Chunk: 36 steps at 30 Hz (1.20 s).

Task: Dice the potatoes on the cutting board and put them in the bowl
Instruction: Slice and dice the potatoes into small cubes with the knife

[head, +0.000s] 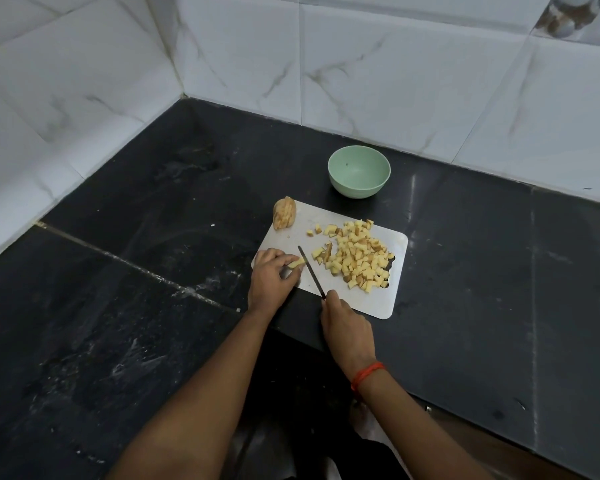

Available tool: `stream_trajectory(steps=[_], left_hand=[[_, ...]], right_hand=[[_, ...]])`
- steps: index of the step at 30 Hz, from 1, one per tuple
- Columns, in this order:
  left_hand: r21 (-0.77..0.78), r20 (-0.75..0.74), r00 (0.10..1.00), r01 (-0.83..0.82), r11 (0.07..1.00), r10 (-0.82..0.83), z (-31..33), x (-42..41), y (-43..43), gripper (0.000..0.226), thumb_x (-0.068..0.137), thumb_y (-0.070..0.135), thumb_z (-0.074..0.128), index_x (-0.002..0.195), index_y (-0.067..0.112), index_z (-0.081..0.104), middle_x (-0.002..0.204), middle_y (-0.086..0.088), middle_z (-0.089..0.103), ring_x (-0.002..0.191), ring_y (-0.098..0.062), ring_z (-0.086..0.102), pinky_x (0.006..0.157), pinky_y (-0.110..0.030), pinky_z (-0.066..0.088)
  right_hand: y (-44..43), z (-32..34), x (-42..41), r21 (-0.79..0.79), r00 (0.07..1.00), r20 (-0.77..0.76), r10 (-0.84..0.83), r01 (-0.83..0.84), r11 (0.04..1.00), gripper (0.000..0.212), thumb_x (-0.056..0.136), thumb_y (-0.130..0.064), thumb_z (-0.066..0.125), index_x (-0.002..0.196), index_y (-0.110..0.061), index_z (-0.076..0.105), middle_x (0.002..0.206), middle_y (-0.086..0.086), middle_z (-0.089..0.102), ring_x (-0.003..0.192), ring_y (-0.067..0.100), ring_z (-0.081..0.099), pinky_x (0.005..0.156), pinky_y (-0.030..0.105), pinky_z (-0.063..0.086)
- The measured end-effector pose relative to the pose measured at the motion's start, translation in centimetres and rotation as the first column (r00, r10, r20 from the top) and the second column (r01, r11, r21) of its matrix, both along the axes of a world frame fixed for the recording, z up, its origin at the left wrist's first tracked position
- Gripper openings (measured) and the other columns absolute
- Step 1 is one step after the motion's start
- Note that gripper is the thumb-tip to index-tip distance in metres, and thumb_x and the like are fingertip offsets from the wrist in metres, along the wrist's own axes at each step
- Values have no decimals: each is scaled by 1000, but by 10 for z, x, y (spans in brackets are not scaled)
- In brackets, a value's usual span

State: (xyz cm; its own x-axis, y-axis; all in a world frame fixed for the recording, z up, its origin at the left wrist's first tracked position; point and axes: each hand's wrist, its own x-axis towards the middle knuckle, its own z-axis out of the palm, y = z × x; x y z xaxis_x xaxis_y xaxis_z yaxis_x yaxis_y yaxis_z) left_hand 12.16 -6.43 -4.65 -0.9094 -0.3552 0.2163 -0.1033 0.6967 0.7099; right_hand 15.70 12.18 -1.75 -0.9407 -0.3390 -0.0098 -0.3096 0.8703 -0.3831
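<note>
Your left hand (271, 275) rests on the near left corner of a pale grey rectangular plastic cutting board (371, 303). Its grip is closed, with the fingertips curled over a short pale yellow strip of potato (297, 263) and pinning it to the board. Your right hand (347, 327) has its grip wrapped round the handle of a thin dark-bladed knife (310, 270). The blade points away from you and lies just beside the strip, on its right.

A loose pile of small yellow potato cubes (357, 258) covers the middle and right of the board. A sliced, brown-skinned potato half (284, 213) sits at the far left corner, partly over the edge. A round mint-green bowl (357, 188) stands just beyond the board, holding no potato.

Everything sits on a black stone surface (118, 306), backed by white marbled wall tiles (395, 81). An orange thread band (366, 374) circles your right wrist.
</note>
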Motion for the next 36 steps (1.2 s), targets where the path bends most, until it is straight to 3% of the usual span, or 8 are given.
stream_trajectory(steps=[5, 11, 17, 20, 25, 28, 32, 36], left_hand=[[-16, 13, 1000, 12, 1000, -12, 2, 0, -1, 24, 86, 31, 79, 107, 19, 79, 94, 8, 57, 101, -13, 48, 87, -14, 37], [0, 27, 1000, 4, 1000, -4, 4, 0, 0, 22, 85, 28, 80, 105, 18, 79, 94, 7, 58, 102, -13, 48, 86, 0, 29], [-3, 28, 999, -25, 1000, 25, 2, -2, -2, 23, 87, 27, 78, 107, 15, 78, 96, 8, 57, 101, -11, 47, 90, -25, 46], [18, 35, 999, -35, 999, 35, 3, -1, -1, 28, 85, 30, 79, 108, 15, 77, 96, 9, 57, 102, -10, 47, 92, -27, 46], [64, 16, 997, -72, 995, 71, 2, 1, 1, 27, 81, 25, 80, 105, 15, 78, 95, 9, 58, 102, -9, 48, 93, -32, 49], [55, 14, 998, -57, 997, 57, 3, 1, -1, 25, 82, 26, 82, 104, 14, 80, 94, 7, 59, 101, -12, 49, 89, -27, 48], [23, 11, 1000, 1, 1000, -1, 2, 0, -1, 23, 83, 26, 82, 103, 15, 80, 92, 5, 60, 100, -15, 51, 87, -3, 32], [29, 7, 1000, 17, 999, -18, 3, 0, -2, 22, 84, 27, 82, 102, 15, 81, 91, 6, 60, 99, -14, 51, 87, 0, 29]], right_hand=[[-1, 1, -7, -31, 999, 22, 26, -25, 999, 17, 106, -31, 33, 93, -21, 30, 81, 5, 62, 68, 36, 63, 54, 40, 48], [-14, 5, -16, 81, 996, -48, 73, -69, 994, 6, 103, -18, 41, 108, -15, 44, 84, 7, 64, 64, 35, 65, 47, 33, 33], [0, -7, 13, 204, 993, -38, 114, -104, 973, 26, 94, -16, 59, 116, -20, 46, 92, -1, 64, 53, 26, 63, 39, 29, 26], [-3, -4, 8, 113, 1000, 3, -31, 30, 993, 6, 104, -26, 43, 105, -20, 42, 89, 0, 64, 65, 35, 66, 48, 33, 34], [-11, -4, 4, 19, 996, -42, -84, 85, 996, 20, 106, -34, 38, 99, -16, 44, 81, 3, 64, 61, 34, 64, 47, 32, 30], [-12, -9, 2, 10, 994, -95, -52, 53, 999, 21, 104, -33, 45, 94, -15, 46, 73, 4, 64, 53, 34, 61, 44, 29, 27], [-9, -7, 0, -8, 999, -37, -15, 15, 1000, 24, 107, -36, 35, 100, -15, 44, 83, 5, 65, 65, 36, 65, 49, 34, 36], [-12, -4, -2, 26, 1000, -21, -5, 6, 1000, 21, 107, -35, 32, 104, -17, 42, 88, 5, 65, 70, 35, 66, 53, 36, 43]])
